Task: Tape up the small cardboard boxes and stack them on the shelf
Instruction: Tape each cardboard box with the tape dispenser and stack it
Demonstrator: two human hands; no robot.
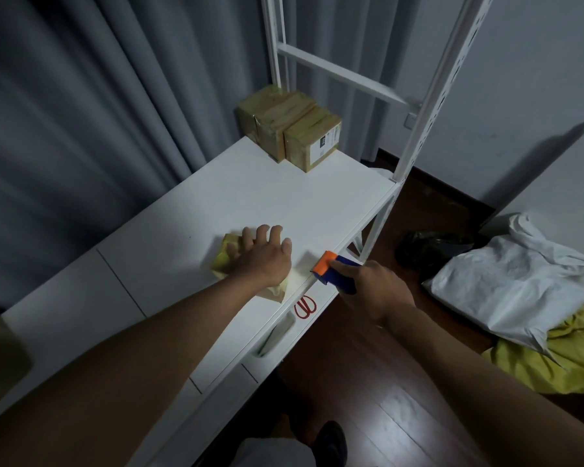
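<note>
A small cardboard box (226, 256) wrapped in yellowish tape lies on the white shelf board (189, 230). My left hand (263, 256) rests flat on top of it with fingers spread, covering most of it. My right hand (373, 288) grips a blue and orange tape dispenser (332, 269) at the board's front edge, just right of the box. Three taped boxes (289, 128) stand side by side at the far end of the board, against the shelf's uprights.
Red-handled scissors (305, 306) lie near the front edge below the dispenser. A white shelf post (429, 96) rises at the right. Grey curtains hang to the left. White (520, 281), yellow (560, 358) and black bags lie on the wooden floor at right.
</note>
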